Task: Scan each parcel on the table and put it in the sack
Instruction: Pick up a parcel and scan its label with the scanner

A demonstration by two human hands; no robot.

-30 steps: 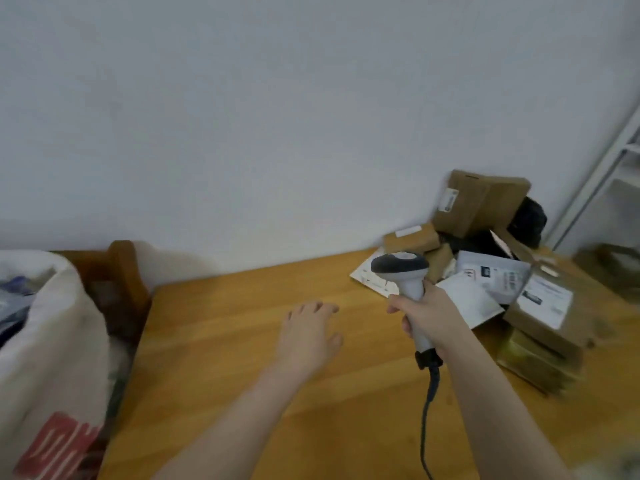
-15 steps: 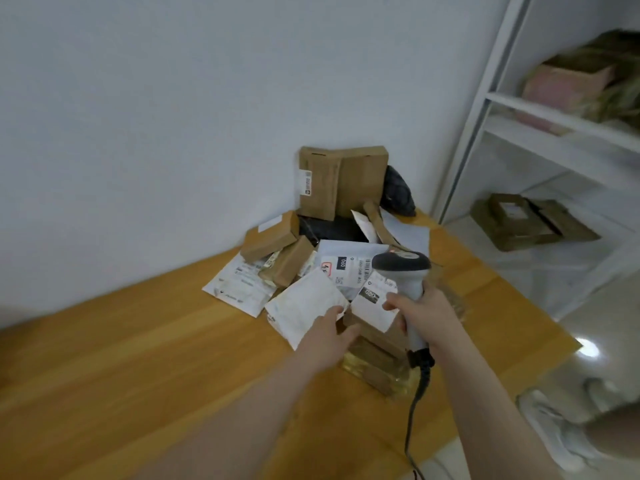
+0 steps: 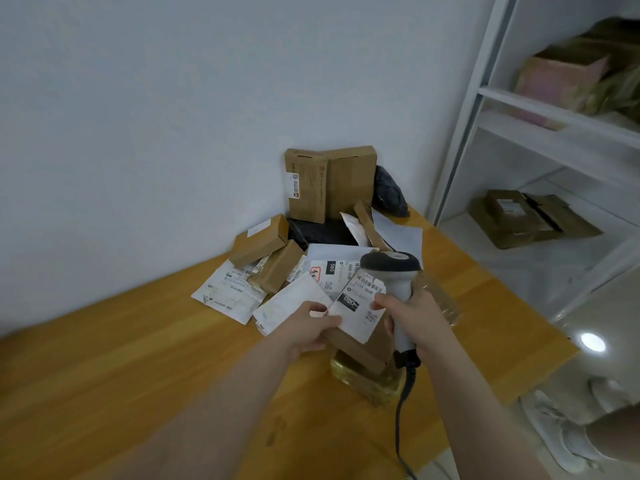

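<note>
A wooden worktop (image 3: 131,375) carries a heap of parcels (image 3: 277,268) at its far corner — brown boxes (image 3: 258,242), white mailers (image 3: 227,294), dark bags (image 3: 322,232)

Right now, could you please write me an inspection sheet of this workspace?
Surface: wooden table, parcel pile at its far corner by the wall.
Job's things: labelled box atop a tape-wrapped parcel; tall brown box, black bag and white mailer in the parcel pile; scanner; sack not in view.
Clutter: nothing seen.
Hands: left hand grips the labelled box; right hand holds the scanner.
Cables: scanner cable hangs from the handle.
Surroundings: white shelving on the right holding boxes; white shoes on the floor.
</note>
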